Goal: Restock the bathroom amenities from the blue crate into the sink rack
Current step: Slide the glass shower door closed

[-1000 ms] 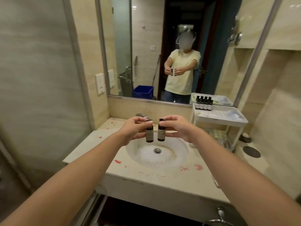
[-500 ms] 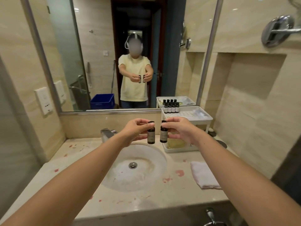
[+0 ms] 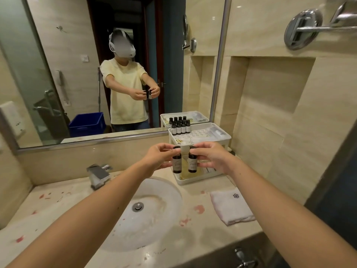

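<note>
My left hand [image 3: 157,157] pinches a small dark bottle [image 3: 177,163] by its cap. My right hand [image 3: 209,155] holds a second dark bottle [image 3: 192,162] the same way. Both bottles hang upright side by side, just in front of the white two-tier sink rack [image 3: 222,135] at the back right of the counter. Several matching bottles [image 3: 180,128] stand in a row at the top tier's back left. The blue crate [image 3: 87,123] shows only as a reflection in the mirror, on the floor behind me.
A round sink [image 3: 146,211] with a chrome tap [image 3: 98,174] lies below my arms. A folded white towel [image 3: 230,206] rests on the counter to the right. The stained counter top [image 3: 48,207] stretches left. A chrome wall fitting [image 3: 303,29] juts out upper right.
The view has swung right and closer to the rack. Both hands, each still holding its bottle, now sit directly in front of the rack rather than over the sink.
</note>
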